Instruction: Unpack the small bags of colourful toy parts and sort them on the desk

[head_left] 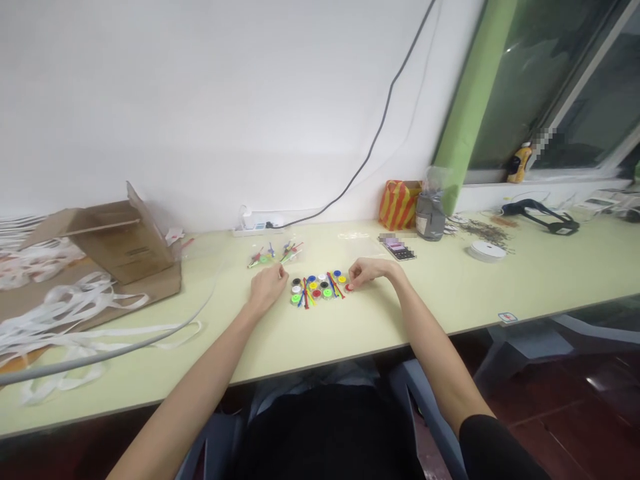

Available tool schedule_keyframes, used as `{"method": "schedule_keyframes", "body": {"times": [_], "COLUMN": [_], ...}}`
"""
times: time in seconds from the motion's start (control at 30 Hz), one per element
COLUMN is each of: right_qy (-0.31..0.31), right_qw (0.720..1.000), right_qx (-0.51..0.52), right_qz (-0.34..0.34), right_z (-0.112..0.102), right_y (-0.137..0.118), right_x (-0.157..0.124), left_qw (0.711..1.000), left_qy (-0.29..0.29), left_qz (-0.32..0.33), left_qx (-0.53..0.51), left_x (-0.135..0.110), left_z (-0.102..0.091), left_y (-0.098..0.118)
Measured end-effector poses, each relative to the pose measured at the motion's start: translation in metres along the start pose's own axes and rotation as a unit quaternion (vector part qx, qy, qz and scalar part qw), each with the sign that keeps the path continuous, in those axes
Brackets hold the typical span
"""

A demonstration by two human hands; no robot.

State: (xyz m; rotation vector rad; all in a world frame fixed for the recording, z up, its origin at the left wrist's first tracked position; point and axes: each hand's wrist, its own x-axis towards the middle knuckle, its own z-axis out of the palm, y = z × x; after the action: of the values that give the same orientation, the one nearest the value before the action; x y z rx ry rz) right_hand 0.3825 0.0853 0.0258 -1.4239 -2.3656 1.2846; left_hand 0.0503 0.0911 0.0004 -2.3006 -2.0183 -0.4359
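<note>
The left hand [267,288] sits half closed just left of a cluster of colored plastic discs and thin sticks [317,290], its fingertips drawn together at the cluster's edge, though whether they pinch anything cannot be told. The right hand [367,272], also curled, has its fingertips at a red disc [348,287] on the cluster's right edge, grip unclear. Beyond the cluster lie small bundles of colored sticks [275,253], and farther back a power strip [253,225]
</note>
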Motion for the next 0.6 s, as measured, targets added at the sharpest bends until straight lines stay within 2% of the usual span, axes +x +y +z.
{"method": "schedule_keyframes", "body": {"times": [0.2, 0.27, 0.3, 0.37, 0.47, 0.53, 0.6], "right_qy": [0.043, 0.097, 0.146, 0.280, 0.465, 0.515, 0.504], "right_qw": [0.999, 0.995, 0.989, 0.959, 0.882, 0.843, 0.837], "right_qx": [0.020, 0.021, 0.017, -0.006, -0.078, -0.130, -0.162], "right_qz": [-0.007, -0.024, -0.033, -0.039, 0.020, 0.087, 0.141], "right_z": [0.002, 0.000, -0.001, -0.004, -0.005, -0.003, 0.002], "right_y": [0.014, 0.018, 0.020, 0.025, 0.035, 0.043, 0.051], "right_x": [0.007, 0.011, 0.013, 0.018, 0.026, 0.030, 0.033], "left_qw": [1.000, 0.999, 0.999, 0.999, 0.999, 0.999, 0.998], "left_qy": [-0.028, -0.034, -0.035, -0.036, -0.035, -0.034, -0.035], "left_qz": [0.008, 0.011, 0.013, 0.020, 0.027, 0.031, 0.033], "left_qx": [-0.001, -0.002, -0.004, -0.009, -0.018, -0.026, -0.033], "left_x": [0.001, 0.001, 0.000, 0.000, -0.001, -0.002, -0.002], "left_z": [0.001, 0.000, 0.000, 0.000, -0.001, 0.000, 0.000], "left_y": [-0.001, -0.001, -0.001, -0.002, -0.002, -0.002, -0.003]}}
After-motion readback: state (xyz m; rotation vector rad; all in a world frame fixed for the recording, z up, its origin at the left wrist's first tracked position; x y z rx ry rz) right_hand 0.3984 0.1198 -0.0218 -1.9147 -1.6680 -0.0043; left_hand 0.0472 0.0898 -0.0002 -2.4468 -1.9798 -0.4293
